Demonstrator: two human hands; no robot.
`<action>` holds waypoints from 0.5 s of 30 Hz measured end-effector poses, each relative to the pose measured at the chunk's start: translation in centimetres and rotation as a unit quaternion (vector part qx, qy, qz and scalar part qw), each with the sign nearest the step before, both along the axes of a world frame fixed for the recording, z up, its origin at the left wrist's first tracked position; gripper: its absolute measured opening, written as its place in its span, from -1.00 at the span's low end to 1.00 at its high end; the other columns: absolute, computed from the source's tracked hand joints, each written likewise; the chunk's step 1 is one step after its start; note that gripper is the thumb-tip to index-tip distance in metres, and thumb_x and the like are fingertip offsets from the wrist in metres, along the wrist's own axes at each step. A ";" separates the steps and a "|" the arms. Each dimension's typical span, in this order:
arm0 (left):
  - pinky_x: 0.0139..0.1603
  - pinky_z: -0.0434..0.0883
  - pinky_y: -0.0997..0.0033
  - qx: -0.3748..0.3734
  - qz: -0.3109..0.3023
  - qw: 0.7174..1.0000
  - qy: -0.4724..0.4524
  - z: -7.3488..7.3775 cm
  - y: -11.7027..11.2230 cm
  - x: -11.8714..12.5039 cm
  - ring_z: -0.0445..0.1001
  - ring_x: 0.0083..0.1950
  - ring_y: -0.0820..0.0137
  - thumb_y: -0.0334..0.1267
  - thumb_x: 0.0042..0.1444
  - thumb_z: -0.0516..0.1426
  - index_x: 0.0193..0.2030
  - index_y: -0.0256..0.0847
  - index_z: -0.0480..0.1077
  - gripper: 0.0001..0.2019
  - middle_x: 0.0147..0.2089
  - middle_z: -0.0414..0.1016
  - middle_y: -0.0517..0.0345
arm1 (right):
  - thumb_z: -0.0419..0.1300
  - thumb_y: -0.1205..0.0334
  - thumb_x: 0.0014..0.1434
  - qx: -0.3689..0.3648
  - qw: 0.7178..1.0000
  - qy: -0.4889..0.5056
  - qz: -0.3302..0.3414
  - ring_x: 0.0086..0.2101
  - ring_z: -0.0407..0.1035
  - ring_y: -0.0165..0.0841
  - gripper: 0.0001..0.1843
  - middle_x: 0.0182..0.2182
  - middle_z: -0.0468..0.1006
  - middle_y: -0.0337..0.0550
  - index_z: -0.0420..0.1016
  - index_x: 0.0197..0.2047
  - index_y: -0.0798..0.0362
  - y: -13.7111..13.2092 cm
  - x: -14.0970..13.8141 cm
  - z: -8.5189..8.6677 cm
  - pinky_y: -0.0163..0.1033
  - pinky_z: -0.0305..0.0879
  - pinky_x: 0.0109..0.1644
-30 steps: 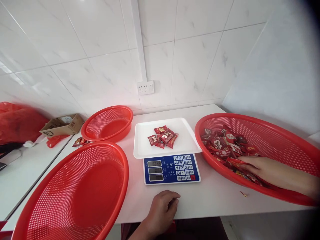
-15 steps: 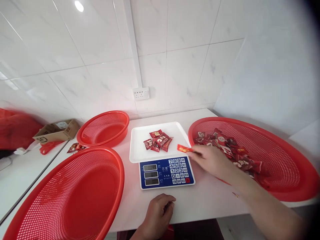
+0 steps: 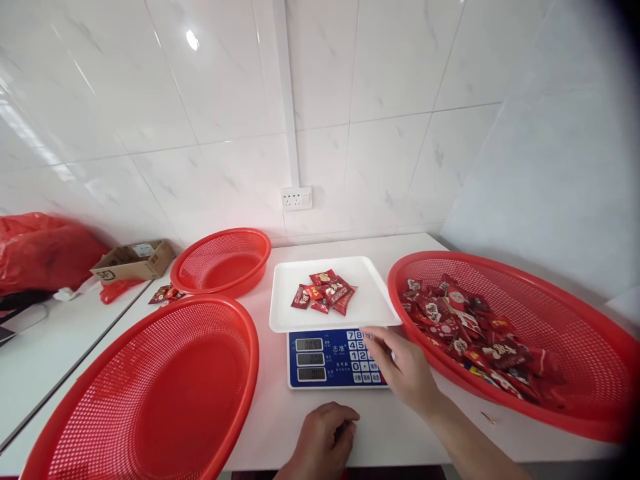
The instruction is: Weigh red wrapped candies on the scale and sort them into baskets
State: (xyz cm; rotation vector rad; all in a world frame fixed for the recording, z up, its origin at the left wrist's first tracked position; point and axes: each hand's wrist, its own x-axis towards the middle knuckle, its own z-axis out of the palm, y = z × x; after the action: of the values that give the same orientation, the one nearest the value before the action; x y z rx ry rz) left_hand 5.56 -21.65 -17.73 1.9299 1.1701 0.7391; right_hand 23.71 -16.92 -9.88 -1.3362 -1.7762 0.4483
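Several small red sachets (image 3: 334,291) lie in a loose pile on the white tray (image 3: 287,317) of a digital scale. A brighter orange-red sachet (image 3: 314,292) is among them. Over the right part of the scale's blue keypad (image 3: 337,363), below the tray's front edge, hovers my right hand (image 3: 405,367). Its thumb and fingers are apart, with nothing between them. My left hand (image 3: 327,433) rests by the table's front edge, in front of the scale. Its fingers are loosely bent, a gap shows beside the thumb, and it holds nothing visible.
A large red basket (image 3: 575,320) with many sachets stands to the right. To the left are a big red basket (image 3: 250,347) and a smaller one (image 3: 265,257). Beyond them lie some sachets (image 3: 165,293), a cardboard box (image 3: 135,261) and a red bag (image 3: 45,250).
My right hand has let go of the orange-red sachet, which now lies in the pile on the tray. The hand has drawn back over the keypad. My left hand stays by the table edge.
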 end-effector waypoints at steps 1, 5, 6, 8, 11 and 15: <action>-0.25 0.42 0.48 0.002 -0.002 1.000 0.005 0.0 0.0 0.0 0.50 -0.31 0.38 -0.42 0.06 0.05 -0.19 -0.21 0.50 -0.76 -0.30 0.55 0.08 | -0.06 0.06 0.27 -0.004 1.000 0.007 0.011 -0.48 0.39 -0.39 -0.68 -0.42 0.55 -0.15 0.44 -0.21 0.02 -1.2 0.2 -0.9 -0.32 0.32 -0.40; -0.23 0.39 0.48 -0.002 -0.011 0.999 0.031 0.5 -0.3 0.2 0.49 -0.29 0.38 -0.41 0.08 0.06 -0.19 -0.20 0.50 -0.77 -0.30 0.55 0.10 | -0.07 0.08 0.26 -0.031 0.996 -0.003 0.086 -0.51 0.37 -0.38 -0.67 -0.51 0.51 -0.16 0.42 -0.38 0.01 -4.4 0.1 -4.1 -0.32 0.25 -0.46; -0.22 0.38 0.48 -0.010 -0.021 0.999 0.036 0.9 -0.4 0.2 0.49 -0.28 0.38 -0.41 0.09 0.05 -0.19 -0.20 0.50 -0.78 -0.29 0.55 0.10 | -0.07 0.08 0.26 -0.050 0.993 -0.005 0.109 -0.51 0.36 -0.38 -0.66 -0.53 0.49 -0.17 0.41 -0.40 0.02 -4.8 -0.2 -4.5 -0.32 0.25 -0.44; -0.20 0.37 0.50 -0.035 -0.051 0.997 0.040 2.1 -0.5 0.0 0.49 -0.24 0.38 -0.41 0.11 0.03 -0.18 -0.19 0.49 -0.77 -0.25 0.55 0.11 | -0.06 0.07 0.26 -0.112 0.981 0.005 0.156 -0.47 0.37 -0.38 -0.66 -0.51 0.49 -0.18 0.40 -0.40 0.03 -5.2 -0.9 -4.9 -0.32 0.27 -0.37; -0.19 0.37 0.52 -0.073 -0.098 0.990 0.063 4.5 -1.0 -0.9 0.50 -0.20 0.38 -0.39 0.11 0.05 -0.18 -0.16 0.48 -0.78 -0.18 0.55 0.14 | -0.02 0.05 0.24 -0.227 0.948 0.043 0.216 -0.41 0.38 -0.38 -0.70 -0.43 0.51 -0.19 0.41 -0.32 0.05 -5.0 -1.9 -4.9 -0.34 0.27 -0.32; -0.13 0.37 0.53 -0.097 -0.155 0.978 0.100 7.9 -2.3 -3.2 0.51 -0.17 0.38 -0.31 0.12 0.10 -0.18 -0.07 0.50 -0.83 -0.20 0.57 0.19 | 0.03 0.07 0.20 -0.269 0.929 0.031 0.253 -0.41 0.35 -0.39 -0.74 -0.43 0.49 -0.21 0.42 -0.30 0.06 -4.4 -2.6 -5.1 -0.36 0.22 -0.34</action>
State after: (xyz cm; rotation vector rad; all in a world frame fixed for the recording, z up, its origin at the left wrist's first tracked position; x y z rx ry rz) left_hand 2.31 -23.95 -9.84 1.9897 0.9834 0.2590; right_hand 21.16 -21.35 -14.95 -1.1716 -2.0206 1.3257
